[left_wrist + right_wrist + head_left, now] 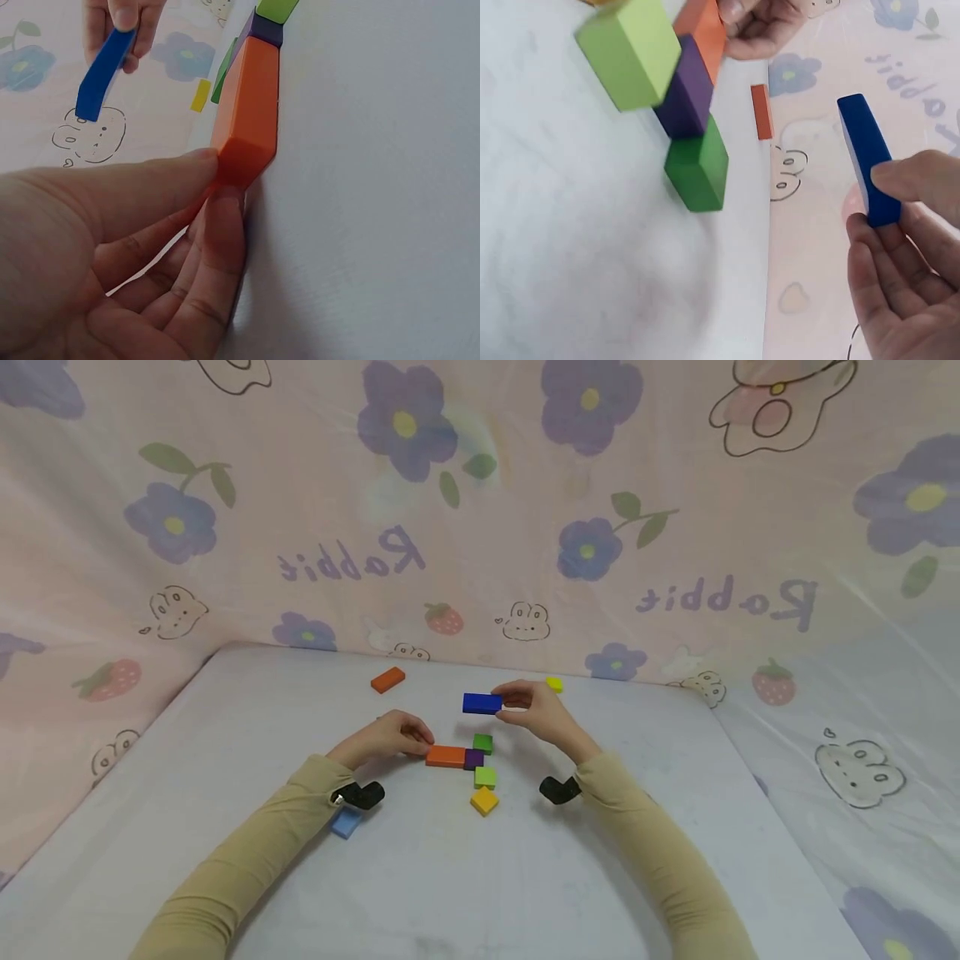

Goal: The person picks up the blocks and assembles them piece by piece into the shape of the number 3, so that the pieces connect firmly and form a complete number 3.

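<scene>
Between thumb and fingers my left hand (388,735) pinches the left end of an orange block (446,757) lying on the table. The block's other end meets a small purple block (474,760). A green block (483,743) sits just behind the purple one, and a light green block (485,777) just in front. My right hand (542,713) holds a dark blue block (482,703) by its right end, raised behind the row; the right wrist view shows the blue block (868,157) pinched between thumb and fingertips.
A yellow-orange block (484,801) lies in front of the light green one. Near my left wrist is a light blue block (347,822). Farther back lie another orange block (387,680) and a yellow block (554,684). A patterned curtain (495,527) rises behind the white table (420,893).
</scene>
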The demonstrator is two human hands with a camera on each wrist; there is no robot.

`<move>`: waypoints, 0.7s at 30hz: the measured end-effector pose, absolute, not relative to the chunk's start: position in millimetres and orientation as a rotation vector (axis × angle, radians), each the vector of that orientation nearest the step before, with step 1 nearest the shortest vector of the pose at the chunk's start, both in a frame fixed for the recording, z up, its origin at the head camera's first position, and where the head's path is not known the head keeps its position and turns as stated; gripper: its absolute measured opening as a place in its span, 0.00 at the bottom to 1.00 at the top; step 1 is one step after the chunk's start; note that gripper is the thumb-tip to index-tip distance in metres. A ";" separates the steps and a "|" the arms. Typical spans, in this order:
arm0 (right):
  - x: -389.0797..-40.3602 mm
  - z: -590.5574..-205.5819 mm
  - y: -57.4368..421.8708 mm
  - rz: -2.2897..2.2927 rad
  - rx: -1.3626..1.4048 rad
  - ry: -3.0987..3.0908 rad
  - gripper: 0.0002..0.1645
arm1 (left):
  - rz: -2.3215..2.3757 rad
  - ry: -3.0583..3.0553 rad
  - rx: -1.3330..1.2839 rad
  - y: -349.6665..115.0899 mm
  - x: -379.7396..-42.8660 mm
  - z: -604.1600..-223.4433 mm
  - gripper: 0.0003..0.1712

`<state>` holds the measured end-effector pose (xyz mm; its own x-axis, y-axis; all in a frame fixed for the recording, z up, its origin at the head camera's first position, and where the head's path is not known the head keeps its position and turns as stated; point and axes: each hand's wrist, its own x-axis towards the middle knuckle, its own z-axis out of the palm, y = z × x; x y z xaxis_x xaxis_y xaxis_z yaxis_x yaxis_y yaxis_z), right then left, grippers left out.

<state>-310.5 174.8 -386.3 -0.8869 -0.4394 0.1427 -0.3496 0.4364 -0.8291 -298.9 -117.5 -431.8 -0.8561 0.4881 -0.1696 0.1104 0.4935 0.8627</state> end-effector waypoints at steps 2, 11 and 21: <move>-304.1 -386.1 173.6 -1.446 -0.743 2.582 0.21 | 1.321 2.351 0.494 -117.9 -298.8 -431.2 0.09; -264.3 -372.6 164.2 -1.403 -0.840 2.546 0.21 | 1.315 2.355 0.504 -119.5 -299.3 -431.2 0.09; -250.2 -391.9 157.8 -1.362 -0.921 2.487 0.22 | 1.340 2.328 0.526 -118.1 -298.3 -430.9 0.09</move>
<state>-250.2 157.8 -391.9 -0.7975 -0.5851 0.1476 -0.4395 0.3957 -0.8064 -298.3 -118.1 -430.9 -0.8486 0.5061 -0.1539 0.1210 0.4691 0.8748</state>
